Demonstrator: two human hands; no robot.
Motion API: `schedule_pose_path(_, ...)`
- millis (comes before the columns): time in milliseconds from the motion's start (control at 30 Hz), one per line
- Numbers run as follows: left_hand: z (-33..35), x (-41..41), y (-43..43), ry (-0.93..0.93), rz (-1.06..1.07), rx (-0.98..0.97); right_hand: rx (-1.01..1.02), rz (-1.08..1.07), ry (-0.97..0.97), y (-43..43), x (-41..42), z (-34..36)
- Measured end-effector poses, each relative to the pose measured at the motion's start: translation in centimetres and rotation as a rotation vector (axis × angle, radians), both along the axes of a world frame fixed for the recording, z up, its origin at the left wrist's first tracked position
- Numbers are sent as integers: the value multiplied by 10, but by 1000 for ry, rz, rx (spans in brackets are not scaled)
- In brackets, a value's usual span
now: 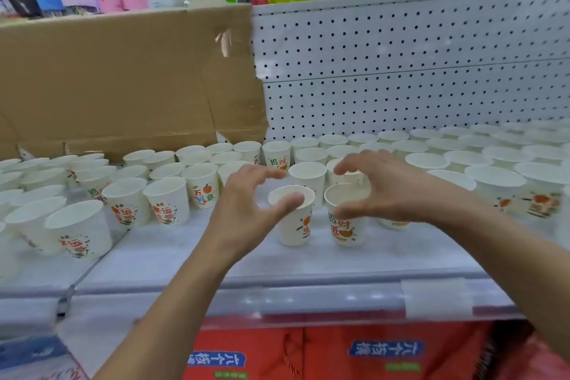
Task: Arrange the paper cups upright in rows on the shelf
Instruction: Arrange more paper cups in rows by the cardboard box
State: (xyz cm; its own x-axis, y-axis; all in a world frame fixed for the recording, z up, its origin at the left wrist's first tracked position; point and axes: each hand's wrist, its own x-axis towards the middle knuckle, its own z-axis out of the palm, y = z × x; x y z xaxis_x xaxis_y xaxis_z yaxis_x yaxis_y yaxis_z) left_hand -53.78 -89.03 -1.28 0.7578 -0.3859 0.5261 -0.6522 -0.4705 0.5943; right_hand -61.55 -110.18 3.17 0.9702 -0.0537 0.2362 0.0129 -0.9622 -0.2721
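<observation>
Two white paper cups with orange print stand upright side by side near the front of the white shelf [185, 259]. My left hand [246, 203] hovers over the left cup [293, 231] in a wide C shape, its thumb lying across the near rim and its index finger apart behind. My right hand [382, 188] curves the same way over the right cup [345, 231], thumb beside its rim. Neither hand closes round a cup. Many more upright cups [166, 200] fill the shelf in rows behind and to both sides.
A large cardboard sheet [123, 77] leans at the back left, and white pegboard [401, 71] forms the back wall. Red cartons [308, 355] sit below the shelf edge. A clear label holder [438, 299] hangs on the front rail. Bare shelf lies in front of the two cups.
</observation>
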Motion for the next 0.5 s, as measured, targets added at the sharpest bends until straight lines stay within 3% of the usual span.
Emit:
schedule_pose_path(200,2,7,-20,139,120,178,-28,109,-142,-2,-4,-16)
schedule_pose_path(500,1,13,-19,268,-85,15,-75,113,-224,-16,-3,-28)
